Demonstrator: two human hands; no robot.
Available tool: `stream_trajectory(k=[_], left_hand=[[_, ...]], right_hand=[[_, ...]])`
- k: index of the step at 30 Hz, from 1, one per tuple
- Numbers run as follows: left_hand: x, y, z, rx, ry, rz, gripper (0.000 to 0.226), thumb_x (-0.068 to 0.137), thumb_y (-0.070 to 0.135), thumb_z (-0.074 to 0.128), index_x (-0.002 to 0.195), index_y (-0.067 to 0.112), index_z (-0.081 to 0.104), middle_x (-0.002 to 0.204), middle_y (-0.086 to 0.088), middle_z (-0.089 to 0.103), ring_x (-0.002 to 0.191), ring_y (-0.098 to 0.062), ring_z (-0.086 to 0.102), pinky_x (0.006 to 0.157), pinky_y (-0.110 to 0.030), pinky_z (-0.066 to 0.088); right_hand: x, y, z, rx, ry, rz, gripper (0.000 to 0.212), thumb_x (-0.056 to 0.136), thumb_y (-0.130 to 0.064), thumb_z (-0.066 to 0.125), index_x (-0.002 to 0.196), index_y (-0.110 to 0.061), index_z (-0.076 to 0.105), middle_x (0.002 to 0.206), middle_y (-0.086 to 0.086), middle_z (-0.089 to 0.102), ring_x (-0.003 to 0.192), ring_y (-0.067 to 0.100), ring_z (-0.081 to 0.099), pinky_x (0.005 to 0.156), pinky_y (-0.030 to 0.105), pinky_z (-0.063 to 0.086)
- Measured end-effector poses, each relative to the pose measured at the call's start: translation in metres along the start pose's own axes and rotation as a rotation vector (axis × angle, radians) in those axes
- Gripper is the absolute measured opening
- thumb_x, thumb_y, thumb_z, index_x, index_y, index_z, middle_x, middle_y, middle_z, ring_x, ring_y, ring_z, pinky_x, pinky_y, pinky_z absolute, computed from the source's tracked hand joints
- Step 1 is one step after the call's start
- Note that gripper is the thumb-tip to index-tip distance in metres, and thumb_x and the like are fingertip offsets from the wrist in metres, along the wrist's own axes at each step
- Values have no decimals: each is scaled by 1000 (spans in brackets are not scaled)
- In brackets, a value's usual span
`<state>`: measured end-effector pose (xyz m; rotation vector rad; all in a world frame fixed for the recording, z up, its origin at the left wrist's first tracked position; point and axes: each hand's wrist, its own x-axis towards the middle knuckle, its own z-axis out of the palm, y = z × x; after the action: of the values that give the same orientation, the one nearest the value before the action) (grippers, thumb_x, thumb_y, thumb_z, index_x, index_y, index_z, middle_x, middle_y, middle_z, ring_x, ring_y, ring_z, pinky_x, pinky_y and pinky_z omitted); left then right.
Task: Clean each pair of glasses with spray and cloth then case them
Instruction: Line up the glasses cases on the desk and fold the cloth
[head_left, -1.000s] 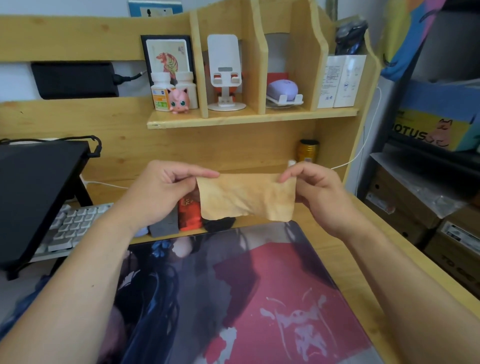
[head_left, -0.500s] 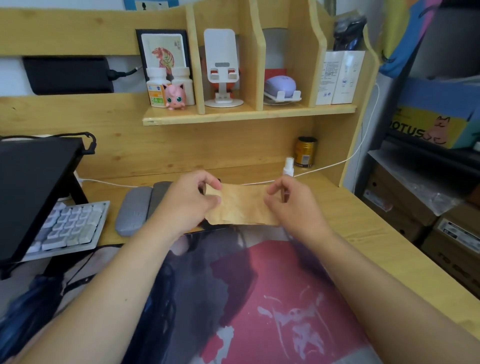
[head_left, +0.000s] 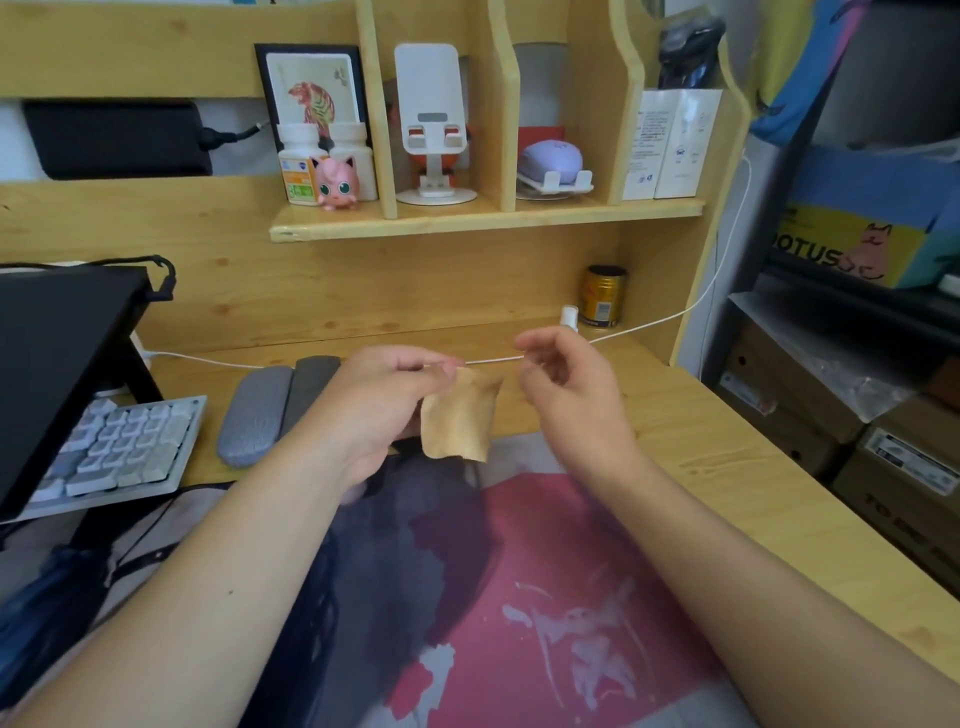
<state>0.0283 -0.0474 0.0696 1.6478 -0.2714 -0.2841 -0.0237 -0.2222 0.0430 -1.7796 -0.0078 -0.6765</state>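
The left hand (head_left: 384, 410) pinches the upper left corner of the tan cleaning cloth (head_left: 460, 418) between thumb and forefinger; the cloth hangs loose below that pinch, above the far edge of the printed desk mat (head_left: 524, 597). The right hand (head_left: 566, 395) sits at 3 o'clock of the cloth, just beside it and not touching it, with its fingers loosely curled and holding nothing. Two glasses cases lie side by side on the table (head_left: 727, 447) at 9 o'clock of the left hand: a light gray glasses case (head_left: 254, 413) on the outside and a dark gray glasses case (head_left: 311, 384) next to it, partly hidden by the left hand. The white cap of a spray bottle (head_left: 569, 316) shows at 12 o'clock of the right hand; its body is hidden behind the fingers. A gold can (head_left: 602, 296) stands just beside the bottle at its 2 o'clock, against the back panel. A white cable (head_left: 675, 317) runs along the back of the table, passing behind both hands. A keyboard (head_left: 114, 447) lies at 9 o'clock of the cases, partly under a black stand (head_left: 57, 364). The glasses cannot be identified in this view.
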Motion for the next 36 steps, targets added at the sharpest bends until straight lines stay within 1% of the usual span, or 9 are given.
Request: stream_trajectory(k=[3, 6, 9, 13, 21, 25, 28, 32, 36], left_hand=[[-4, 5, -1, -131, -94, -75, 16, 93, 9, 68, 107, 7, 76, 104, -12, 78, 100, -27, 75, 82, -42, 60], [-5, 4, 0, -139, -140, -91, 27, 84, 14, 73, 110, 6, 74, 105, -13, 78, 98, -26, 76, 81, -41, 59], [-5, 2, 0, -130, -159, -107, 25, 86, 10, 74, 110, 5, 73, 104, -13, 78, 97, -25, 76, 80, -39, 60], [-5, -1, -2, -21, -165, -76, 18, 88, 8, 74, 106, 6, 73, 100, -12, 79, 95, -25, 76, 82, -38, 60], [-6, -11, 20, -10, 24, -73, 21, 90, -3, 71, 109, 4, 64, 93, -16, 73, 72, -25, 73, 65, -38, 64], [-1, -42, 42, 513, 180, 186, 31, 97, 10, 58, 126, 22, 57, 111, -1, 60, 92, -24, 69, 87, -46, 59], [-8, -61, 54, 854, 96, 391, 26, 99, 18, 55, 122, 23, 67, 118, 1, 53, 108, -23, 60, 97, -40, 49], [-13, -78, 63, 1030, 40, 552, 24, 101, 23, 55, 110, 15, 76, 99, -2, 57, 101, -25, 56, 88, -42, 51], [-11, -80, 62, 1001, 61, 541, 25, 102, 27, 55, 111, 15, 75, 96, -2, 55, 99, -23, 55, 87, -39, 49]], right_hand=[[7, 0, -14, 74, -193, 132, 19, 95, -22, 68, 112, -27, 61, 108, -7, 63, 90, 12, 63, 78, 30, 53], [6, 4, -17, 113, -391, 164, 9, 94, -13, 68, 102, -12, 63, 100, -1, 66, 85, 15, 65, 74, 31, 56], [8, 6, -20, 29, -414, 146, 6, 94, -5, 66, 89, -6, 63, 79, 1, 65, 73, 12, 62, 68, 25, 54], [12, 2, -30, 24, -467, 196, 5, 96, -7, 65, 91, -6, 63, 81, 7, 67, 77, 18, 62, 71, 26, 54], [16, 2, -39, -142, -420, 320, 29, 97, 1, 59, 124, -10, 60, 89, 24, 67, 79, 33, 67, 76, 45, 60], [19, 20, -39, -552, -361, 360, 32, 97, -8, 56, 125, -22, 63, 108, 0, 64, 97, 25, 66, 92, 45, 56], [20, 20, -38, -735, -305, 292, 30, 96, -17, 57, 124, -24, 65, 118, -5, 66, 112, 19, 60, 100, 39, 49], [16, 13, -37, -957, -324, 292, 9, 93, -24, 57, 94, -18, 64, 102, 4, 65, 97, 25, 60, 78, 36, 51], [10, 19, -27, -1007, -392, 373, 18, 91, -30, 59, 104, -18, 56, 102, 8, 62, 89, 26, 61, 63, 32, 45]])
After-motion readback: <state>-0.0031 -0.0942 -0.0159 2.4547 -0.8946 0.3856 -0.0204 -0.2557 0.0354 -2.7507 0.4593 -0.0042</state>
